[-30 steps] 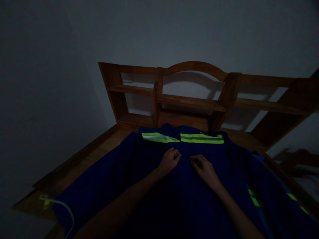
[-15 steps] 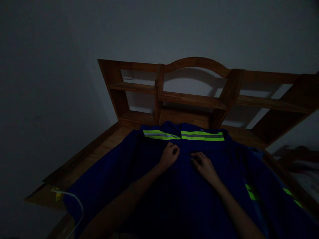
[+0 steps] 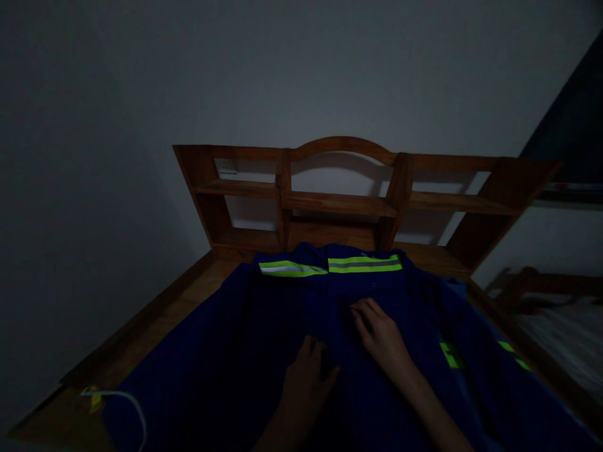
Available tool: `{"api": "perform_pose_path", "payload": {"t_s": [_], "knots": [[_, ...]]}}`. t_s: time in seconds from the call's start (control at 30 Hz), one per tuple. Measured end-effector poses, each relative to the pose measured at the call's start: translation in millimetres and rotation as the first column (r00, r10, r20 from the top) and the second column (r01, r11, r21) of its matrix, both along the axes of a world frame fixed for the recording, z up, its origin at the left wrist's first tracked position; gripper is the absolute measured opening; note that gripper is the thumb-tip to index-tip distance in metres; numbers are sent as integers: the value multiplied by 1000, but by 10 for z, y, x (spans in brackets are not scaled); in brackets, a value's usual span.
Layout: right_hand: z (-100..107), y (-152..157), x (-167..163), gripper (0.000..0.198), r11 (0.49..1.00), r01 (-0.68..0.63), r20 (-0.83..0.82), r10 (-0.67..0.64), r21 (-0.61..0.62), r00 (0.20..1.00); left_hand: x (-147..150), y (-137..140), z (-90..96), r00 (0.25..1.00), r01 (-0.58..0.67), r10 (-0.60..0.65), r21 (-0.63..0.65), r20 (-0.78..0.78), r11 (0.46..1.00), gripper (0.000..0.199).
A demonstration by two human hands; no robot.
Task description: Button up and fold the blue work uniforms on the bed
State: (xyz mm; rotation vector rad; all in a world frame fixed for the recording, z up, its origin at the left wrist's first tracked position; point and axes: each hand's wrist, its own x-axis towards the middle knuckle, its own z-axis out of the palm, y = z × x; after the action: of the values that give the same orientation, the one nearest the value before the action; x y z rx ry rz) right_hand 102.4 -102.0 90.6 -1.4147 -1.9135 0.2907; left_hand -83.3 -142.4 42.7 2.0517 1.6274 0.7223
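A dark blue work jacket [image 3: 292, 301] lies spread out front side up, its collar at the far end. Yellow-green reflective bands [image 3: 365, 264] with a grey stripe cross its chest. Low over the middle of the jacket, my left hand [image 3: 306, 380] is open, thumb apart from the fingers and nothing visible in it. My right hand [image 3: 379, 333] rests on or just above the right front panel, below the band. Its fingers are bent loosely and a gap shows beside the thumb; I see nothing held. Darkness hides the front closure's details.
Behind the jacket stands a wooden headboard with shelves [image 3: 339, 202]. Bare wooden boards [image 3: 188, 295] show at the left, with a white cord [image 3: 127, 394] near the left sleeve. A wall socket [image 3: 228, 166] is behind the shelves. Pale bedding [image 3: 565, 326] lies at the right.
My left hand has come away from the front closure and moved down toward me. My right hand's fingers have loosened slightly lower on the jacket. The view has also shifted.
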Motion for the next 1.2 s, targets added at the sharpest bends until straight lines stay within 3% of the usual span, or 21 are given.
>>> {"api": "perform_pose_path", "payload": {"t_s": [0.07, 0.13, 0.3, 0.4, 0.57, 0.8, 1.0, 1.2], "knots": [[55, -315, -113, 22, 999, -38, -19, 38, -31, 999, -11, -91, -99, 997, -19, 20, -8, 74, 1000, 30], [-36, -560, -232, 21, 996, -29, -60, 24, -89, 998, -5, -116, -170, 989, -30, 31, -3, 144, 1000, 26], [-600, -773, -458, 22, 987, 47, -48, -55, -152, 997, -16, -59, -199, 979, -4, 12, -41, 204, 999, 17], [-781, -784, -510, 23, 990, 77, -23, -80, -115, 997, -45, -6, -166, 979, 37, -23, -68, 203, 997, 14], [-708, -810, -524, 27, 989, 81, -43, -87, -125, 995, -80, 70, -91, 969, 112, -86, -102, 230, 988, 11], [-731, -820, -513, 26, 993, 89, -30, -91, -79, 995, -110, 123, -65, 970, 116, -61, -224, 237, 968, 6], [-797, -835, -517, 29, 996, 70, -7, -71, -49, 997, -126, 47, -195, 863, 157, 5, -278, 506, 948, 16], [-761, -857, -489, 33, 998, 36, -126, -41, -49, 991, -191, -36, -88, 832, 202, -48, -221, 552, 954, 14]]}}
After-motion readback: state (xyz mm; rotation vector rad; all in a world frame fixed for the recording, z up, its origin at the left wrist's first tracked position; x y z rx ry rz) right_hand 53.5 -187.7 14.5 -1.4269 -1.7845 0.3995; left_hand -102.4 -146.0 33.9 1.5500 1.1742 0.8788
